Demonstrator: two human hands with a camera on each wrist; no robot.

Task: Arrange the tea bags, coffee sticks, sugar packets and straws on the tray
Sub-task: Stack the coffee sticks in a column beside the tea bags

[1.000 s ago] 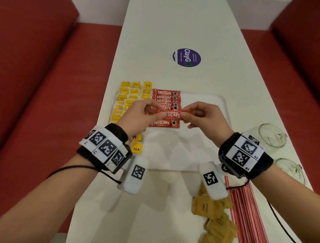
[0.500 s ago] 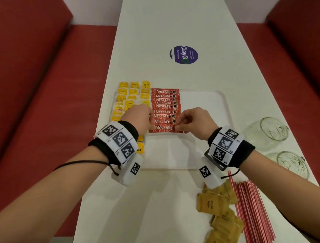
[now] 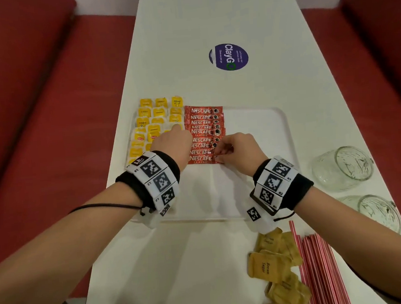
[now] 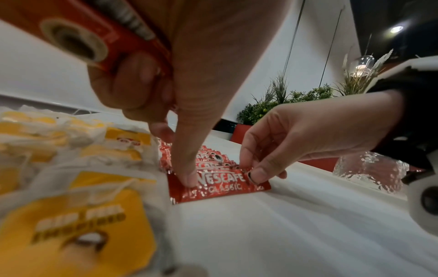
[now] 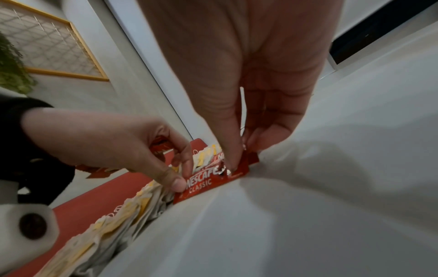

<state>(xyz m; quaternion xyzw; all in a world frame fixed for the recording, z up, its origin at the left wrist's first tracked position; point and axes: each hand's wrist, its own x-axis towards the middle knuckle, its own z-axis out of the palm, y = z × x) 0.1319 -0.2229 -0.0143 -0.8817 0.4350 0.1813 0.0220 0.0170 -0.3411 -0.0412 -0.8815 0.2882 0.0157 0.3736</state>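
A white tray (image 3: 274,116) holds rows of yellow tea bags (image 3: 154,122) on its left part and a column of red coffee sticks (image 3: 202,127) beside them. The nearest coffee stick (image 4: 220,185) lies flat at the near end of that column. My left hand (image 3: 173,142) presses its forefinger (image 4: 189,176) on the stick's left part, while its curled fingers hold spare coffee sticks (image 4: 94,35) in the palm. My right hand (image 3: 221,155) pinches the stick's right end (image 5: 239,168). Brown sugar packets (image 3: 273,266) and red straws (image 3: 322,274) lie on the table near the tray.
Two glass jars (image 3: 344,167) (image 3: 377,212) lie on their sides at the right table edge. A round purple sticker (image 3: 229,57) sits beyond the tray. Red benches flank the white table (image 3: 185,33). The tray's right part is bare.
Both hands came down and toward me with the coffee stick held between them. The stick now lies flat at the near end of the red column.
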